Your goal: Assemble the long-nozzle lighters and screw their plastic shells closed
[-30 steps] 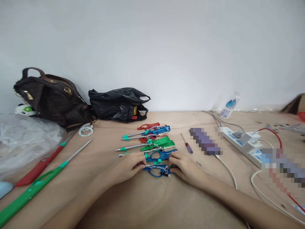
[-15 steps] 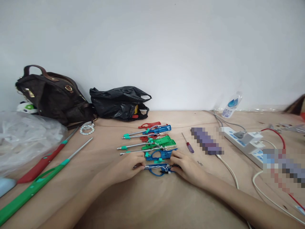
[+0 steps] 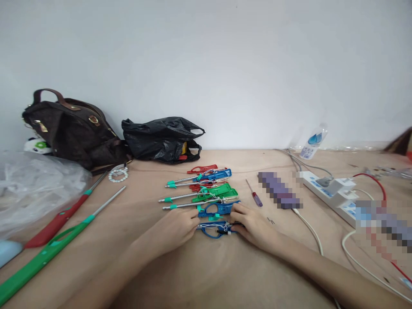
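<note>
An opened blue long-reach lighter [image 3: 210, 230], with white wires and a small black part showing in it, lies crosswise on the table. At its left end, my left hand [image 3: 180, 225] has its fingers closed around the lighter, hiding that end. My right hand [image 3: 249, 221] grips the opposite end, thumb and fingers pinched together. Just beyond is a loose blue handle shell [image 3: 219, 209], close to my right fingertips. Farther back lie several opened lighters, among them a green one [image 3: 214, 193] with metal tubes pointing left, and a red shell [image 3: 202, 169].
A purple-handled screwdriver [image 3: 256, 198] and small screws [image 3: 271, 220] lie to the right, near a power strip [image 3: 318, 185] with cables. Closed green [image 3: 48, 255] and red lighters [image 3: 59, 221] lie left. A black plastic bag [image 3: 161, 139], dark backpack [image 3: 75, 133] and bottle [image 3: 313, 140] stand behind.
My left hand has shifted slightly right along the blue lighter, its fingers now covering more of the end. My right hand stays almost where it was.
</note>
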Tool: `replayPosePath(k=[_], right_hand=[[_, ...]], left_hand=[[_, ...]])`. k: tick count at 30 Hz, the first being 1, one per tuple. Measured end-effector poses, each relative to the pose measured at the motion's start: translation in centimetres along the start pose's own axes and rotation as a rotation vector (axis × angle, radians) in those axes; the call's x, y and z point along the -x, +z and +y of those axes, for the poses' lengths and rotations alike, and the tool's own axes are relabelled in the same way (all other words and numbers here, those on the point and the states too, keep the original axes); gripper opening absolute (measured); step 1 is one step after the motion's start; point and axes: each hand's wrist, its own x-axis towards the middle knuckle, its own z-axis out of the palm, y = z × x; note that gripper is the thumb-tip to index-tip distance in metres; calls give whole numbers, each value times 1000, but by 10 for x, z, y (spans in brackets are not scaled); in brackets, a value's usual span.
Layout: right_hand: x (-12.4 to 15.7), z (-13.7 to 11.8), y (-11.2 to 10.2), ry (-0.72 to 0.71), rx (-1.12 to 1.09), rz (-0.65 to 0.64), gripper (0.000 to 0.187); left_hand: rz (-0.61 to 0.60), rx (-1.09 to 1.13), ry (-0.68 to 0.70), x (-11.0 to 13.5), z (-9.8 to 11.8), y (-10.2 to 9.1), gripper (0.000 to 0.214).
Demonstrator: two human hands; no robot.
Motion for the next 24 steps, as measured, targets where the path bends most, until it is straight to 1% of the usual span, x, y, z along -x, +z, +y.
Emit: replayPosePath(k=[5,8,10,13,17,20,24], right_hand=[[0,-2,0,3,5,-4,11],[1,-1,-3,-6,22,-10,10],[1,0,-6,-28,32,-22,12],[2,3,-9,-59,34,-49,19],[1,6,-5,-50,35,-47,21],[0,7,-2,-39,48,-49,20],[0,5,-6,-38,49,-74,24]], left_hand=[[-46,-136,5,-3,2,10,15],[-56,-187,11,-5,2,17,16],[-57,-204,12,-6,2,20,16],[-54,-211,17,-5,0,21,15],[-46,-251,17,-5,1,19,18],[-17,-311,27,-6,7,17,20],[13,-446,15,-6,24,19,21]])
